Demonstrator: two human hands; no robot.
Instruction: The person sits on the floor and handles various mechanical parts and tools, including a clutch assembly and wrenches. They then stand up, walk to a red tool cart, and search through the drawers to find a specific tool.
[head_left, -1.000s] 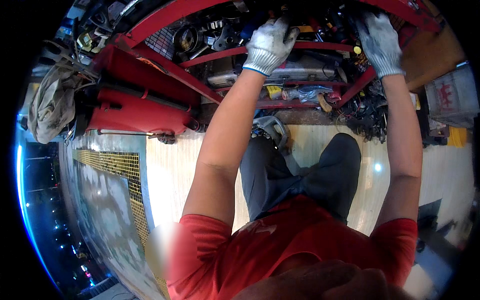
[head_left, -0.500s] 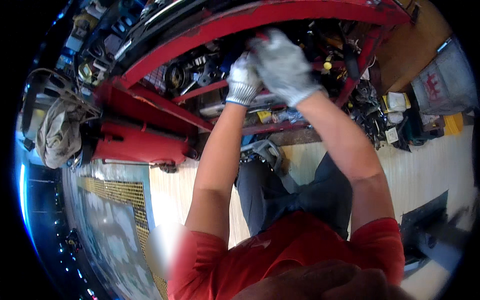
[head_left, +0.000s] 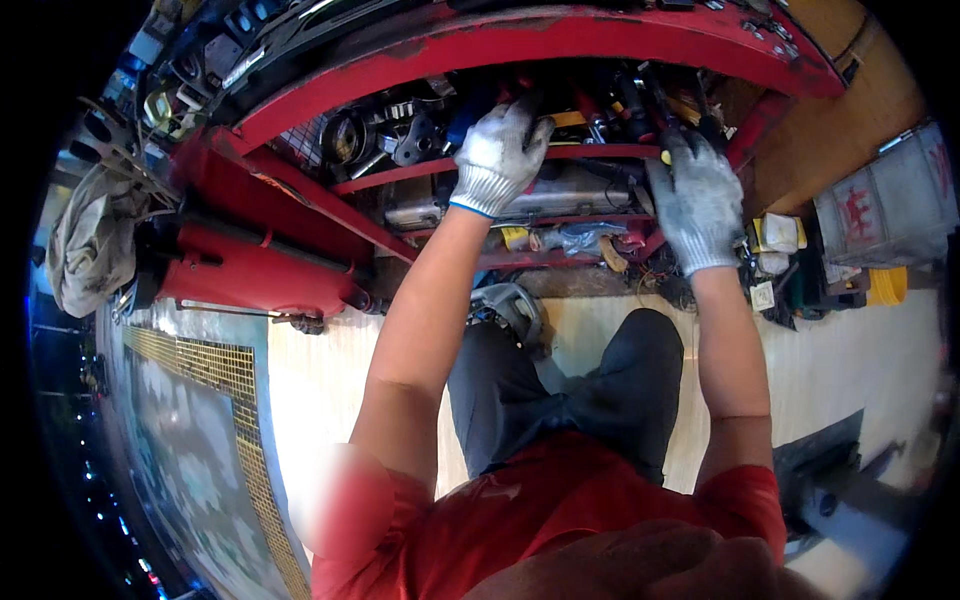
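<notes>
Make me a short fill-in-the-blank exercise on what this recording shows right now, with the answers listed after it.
1. Neither hand at the tool shelf is bare: the left hand and the right hand are both ____.
2. The person's shirt and the rack rail share one colour, ____.
3. In the picture, the grey bin stands to the ____ of the right hand.
4. The crumpled cloth is near the picture's ____ edge.

Missing words: gloved; red; right; left.

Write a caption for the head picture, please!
Left hand and right hand, both gloved, at a cluttered red tool rack.
</notes>
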